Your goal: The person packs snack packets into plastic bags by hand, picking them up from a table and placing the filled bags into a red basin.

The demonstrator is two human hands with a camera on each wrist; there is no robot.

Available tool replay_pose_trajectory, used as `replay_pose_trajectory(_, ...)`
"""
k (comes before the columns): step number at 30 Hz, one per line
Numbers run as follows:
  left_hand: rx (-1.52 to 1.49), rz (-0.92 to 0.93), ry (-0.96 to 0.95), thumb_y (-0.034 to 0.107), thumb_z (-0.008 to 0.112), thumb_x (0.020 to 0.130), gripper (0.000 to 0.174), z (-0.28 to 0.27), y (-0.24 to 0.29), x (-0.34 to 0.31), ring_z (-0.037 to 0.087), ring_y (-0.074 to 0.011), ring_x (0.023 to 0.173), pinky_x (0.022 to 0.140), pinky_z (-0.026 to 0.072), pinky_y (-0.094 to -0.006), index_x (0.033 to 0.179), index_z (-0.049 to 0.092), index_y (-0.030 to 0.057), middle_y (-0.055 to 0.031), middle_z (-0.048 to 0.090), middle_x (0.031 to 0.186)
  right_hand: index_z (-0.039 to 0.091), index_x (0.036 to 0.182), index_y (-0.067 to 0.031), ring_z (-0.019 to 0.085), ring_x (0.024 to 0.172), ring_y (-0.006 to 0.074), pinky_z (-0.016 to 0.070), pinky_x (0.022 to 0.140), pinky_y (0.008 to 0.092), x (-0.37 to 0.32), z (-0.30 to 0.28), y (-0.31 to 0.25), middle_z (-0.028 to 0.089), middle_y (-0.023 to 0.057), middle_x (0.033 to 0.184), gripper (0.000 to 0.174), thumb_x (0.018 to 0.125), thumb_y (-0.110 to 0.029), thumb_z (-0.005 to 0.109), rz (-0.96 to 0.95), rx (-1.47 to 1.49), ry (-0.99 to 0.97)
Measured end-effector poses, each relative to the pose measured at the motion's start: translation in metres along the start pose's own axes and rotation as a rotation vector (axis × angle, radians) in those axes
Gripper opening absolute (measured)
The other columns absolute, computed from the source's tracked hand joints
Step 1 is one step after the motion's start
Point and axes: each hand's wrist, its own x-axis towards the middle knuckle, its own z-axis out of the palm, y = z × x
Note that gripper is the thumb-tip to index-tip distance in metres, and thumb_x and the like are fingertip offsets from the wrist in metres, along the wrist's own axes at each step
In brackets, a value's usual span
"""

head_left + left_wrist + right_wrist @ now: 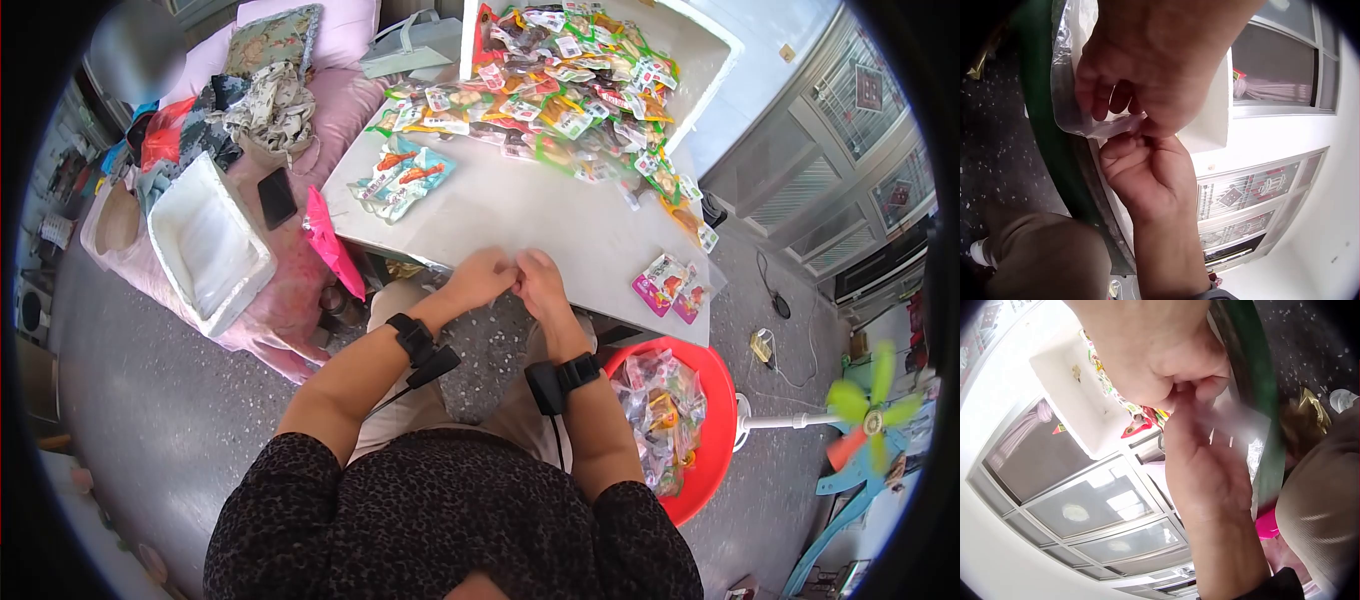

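In the head view my left hand (480,278) and right hand (541,284) meet over the table's front edge, fingertips touching. The left wrist view shows a clear plastic bag (1067,109) between them, its loose part hanging by the edge. Fingers of my left hand (1147,75) curl over it, and my right hand (1147,175) pinches it where the fingertips meet. Part of the bag is hidden behind the hands. On the table (480,195) lie a blue-and-white pouch (403,178) to the left and small pink-and-white packets (672,287) to the right.
Colourful snack packets (560,110) spill from a white foam box (715,50) at the back. A red basin (722,430) of clear packets stands at my right, beside a fan (873,420). Left, a bed (335,110) carries a white foam tray (210,245) and a phone (277,198).
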Motion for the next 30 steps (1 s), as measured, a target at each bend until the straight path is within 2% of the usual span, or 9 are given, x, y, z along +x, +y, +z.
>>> replay_pose_trajectory(8, 0.044, 0.024, 0.029, 0.018, 0.049, 0.073, 0.017, 0.007, -0.012, 0.005, 0.051, -0.0220, 0.057, 0.053, 0.0400, -0.0318, 0.070, 0.051, 0.0008, -0.0124, 0.052, 0.062, 0.048, 0.075, -0.0071, 0.046, 0.056, 0.0087, 0.0341, 0.045, 0.0198, -0.005, -0.001, -0.007, 0.049, 0.0009, 0.066, 0.011, 0.079, -0.016, 0.045, -0.019, -0.007, 0.015)
replay_pose_trajectory(14, 0.013, 0.177, 0.103, 0.013, 0.043, 0.075, 0.016, 0.012, -0.022, 0.008, 0.050, -0.0189, 0.054, 0.051, 0.0399, -0.0301, 0.070, 0.051, 0.0008, -0.0119, 0.053, 0.062, 0.046, 0.073, -0.0091, 0.046, 0.057, 0.0109, 0.0330, 0.047, 0.0225, -0.008, -0.003, -0.010, 0.049, 0.0018, 0.065, 0.010, 0.078, -0.018, 0.046, -0.031, 0.024, -0.031)
replay_pose_trajectory(17, -0.278, -0.040, -0.009, 0.014, 0.043, 0.075, 0.015, 0.014, -0.037, 0.015, 0.050, -0.0187, 0.053, 0.050, 0.0396, -0.0295, 0.071, 0.051, 0.0012, -0.0123, 0.052, 0.061, 0.046, 0.072, -0.0083, 0.047, 0.057, 0.0113, 0.0339, 0.046, 0.0228, -0.006, -0.007, -0.008, 0.049, 0.0021, 0.064, 0.010, 0.078, -0.017, 0.045, -0.030, 0.095, -0.053)
replay_pose_trajectory(20, 0.006, 0.052, 0.200, 0.012, 0.046, 0.072, 0.012, 0.008, -0.028, 0.010, 0.050, -0.0205, 0.057, 0.052, 0.0398, -0.0299, 0.074, 0.050, 0.0012, -0.0128, 0.052, 0.064, 0.046, 0.072, -0.0072, 0.048, 0.057, 0.0112, 0.0365, 0.047, 0.0225, -0.006, -0.007, -0.012, 0.048, 0.0024, 0.064, 0.009, 0.077, -0.014, 0.043, -0.023, 0.081, 0.002)
replay_pose_trajectory(22, 0.152, 0.124, 0.197, 0.011, 0.048, 0.070, 0.013, 0.006, -0.007, 0.000, 0.050, -0.0223, 0.060, 0.055, 0.0400, -0.0309, 0.077, 0.050, 0.0010, -0.0130, 0.051, 0.067, 0.045, 0.072, -0.0071, 0.049, 0.058, 0.0122, 0.0388, 0.049, 0.0235, -0.006, 0.000, -0.013, 0.048, 0.0032, 0.064, 0.007, 0.077, -0.012, 0.042, -0.034, 0.017, 0.055)
replay_pose_trajectory(26, 0.303, 0.337, 0.325, 0.011, 0.050, 0.067, 0.017, 0.010, 0.010, -0.009, 0.050, -0.0260, 0.067, 0.058, 0.0400, -0.0331, 0.081, 0.050, 0.0004, -0.0134, 0.051, 0.072, 0.043, 0.077, -0.0056, 0.052, 0.064, 0.0154, 0.0428, 0.053, 0.0286, -0.007, 0.008, -0.022, 0.050, 0.0077, 0.072, 0.007, 0.075, -0.012, 0.042, -0.073, 0.044, -0.054)
replay_pose_trajectory(29, 0.114, 0.247, 0.164, 0.019, 0.049, 0.072, 0.017, 0.001, 0.008, 0.000, 0.050, -0.0341, 0.073, 0.064, 0.0399, -0.0392, 0.078, 0.050, 0.0026, -0.0168, 0.053, 0.077, 0.044, 0.077, -0.0053, 0.052, 0.067, 0.0165, 0.0425, 0.057, 0.0291, 0.007, -0.002, -0.019, 0.051, 0.0076, 0.074, 0.008, 0.075, -0.013, 0.041, -0.031, 0.106, -0.114)
replay_pose_trajectory(30, 0.142, 0.228, 0.177, 0.017, 0.050, 0.071, 0.015, -0.002, 0.007, 0.002, 0.050, -0.0332, 0.072, 0.063, 0.0403, -0.0388, 0.077, 0.050, 0.0029, -0.0158, 0.053, 0.075, 0.044, 0.078, -0.0054, 0.052, 0.068, 0.0169, 0.0423, 0.058, 0.0294, 0.006, -0.001, -0.023, 0.051, 0.0075, 0.075, 0.009, 0.075, -0.013, 0.041, -0.009, 0.098, -0.103)
